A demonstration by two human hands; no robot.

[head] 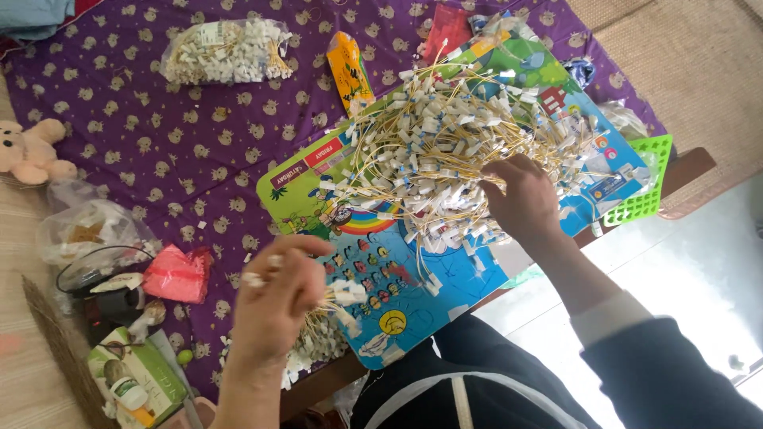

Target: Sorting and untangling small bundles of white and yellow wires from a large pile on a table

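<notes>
Left fingers [274, 274] clamped on tagged-cord bundle [338, 298] | right fingers [509, 179] spread into loose pile [445, 151] beyond | gathering step judged underway | one more cord to be pinched out

A purple cloth [183, 151] patterned with small pale animal figures covers the surface. On it lies a colourful children's chart board [413, 310], which carries a big heap of yellow strings with white tags [445, 151]. Directly on the cloth lie a clear bag of tags [226, 52], an orange packet [350, 71], a pink packet [176, 274], and a stuffed bear [32, 151] at the edge.
</notes>
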